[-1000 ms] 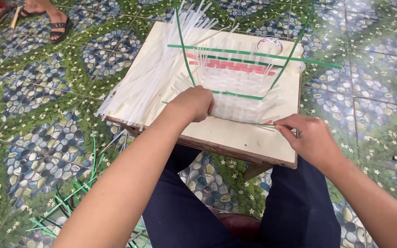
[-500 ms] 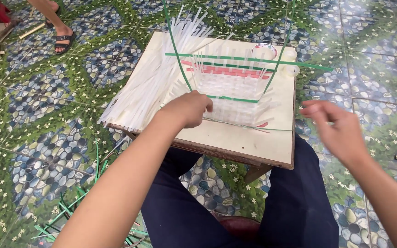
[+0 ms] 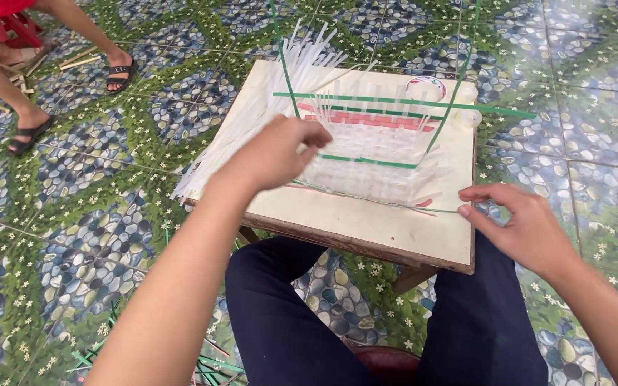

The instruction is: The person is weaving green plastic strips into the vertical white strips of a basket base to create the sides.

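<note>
Woven strip mat (image 3: 377, 154) on counter (image 3: 366, 221) is being pressed by curled left hand (image 3: 280, 150); right hand (image 3: 520, 225), half-open, empty, is being held rightward.

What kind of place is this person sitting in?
Probably a home floor or patio used for handicraft. A low wooden table stands on patterned pebble-and-flower tiles, a woven mat of plastic strips lies on it, and another person's sandalled feet are nearby.

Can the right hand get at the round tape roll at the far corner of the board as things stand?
Probably yes. The right hand is off the board's near right corner, empty and open. The tape roll lies at the far right. Only the woven mat and its green strips lie between, and the hand could pass over them.
</note>
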